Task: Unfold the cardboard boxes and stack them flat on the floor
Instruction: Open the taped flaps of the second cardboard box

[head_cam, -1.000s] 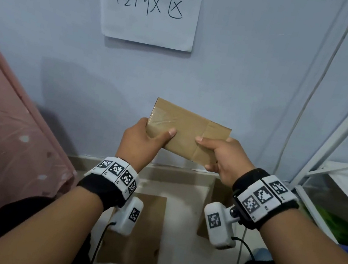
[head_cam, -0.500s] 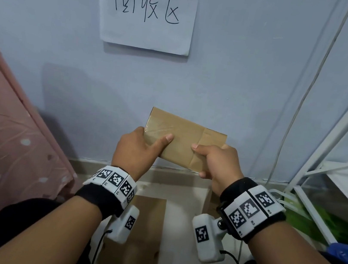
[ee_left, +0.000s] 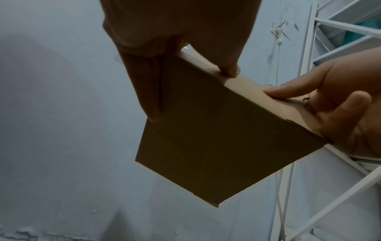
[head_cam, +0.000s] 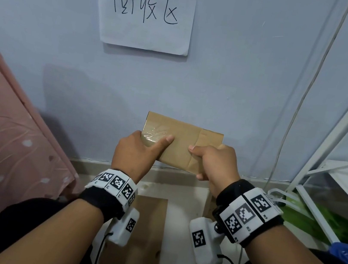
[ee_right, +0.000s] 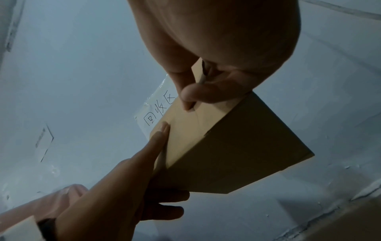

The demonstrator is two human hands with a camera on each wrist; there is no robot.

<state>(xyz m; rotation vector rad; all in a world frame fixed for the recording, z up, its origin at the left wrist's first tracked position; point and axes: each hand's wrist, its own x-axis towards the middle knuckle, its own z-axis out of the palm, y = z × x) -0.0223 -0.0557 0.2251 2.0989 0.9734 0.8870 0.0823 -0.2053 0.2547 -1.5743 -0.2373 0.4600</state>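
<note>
A small brown cardboard box (head_cam: 184, 142), closed and with clear tape on its left part, is held up in front of the wall. My left hand (head_cam: 141, 149) grips its left end, thumb on top and fingers underneath. My right hand (head_cam: 214, 160) grips the right end, thumb pressing the top face near a crease. In the left wrist view the box (ee_left: 216, 138) shows its dark underside. In the right wrist view the box (ee_right: 237, 146) sits between both hands. A flattened cardboard piece (head_cam: 147, 229) lies on the floor below my wrists.
A paper sign (head_cam: 148, 10) is taped to the blue-grey wall. A pink patterned cloth (head_cam: 9, 141) fills the left side. A white metal rack (head_cam: 347, 146) stands at the right, with a white cable (head_cam: 305, 95) down the wall. Another cardboard piece (head_cam: 208, 202) leans near the skirting.
Both hands and the box have come down a little in the view. My grips on the two ends look the same.
</note>
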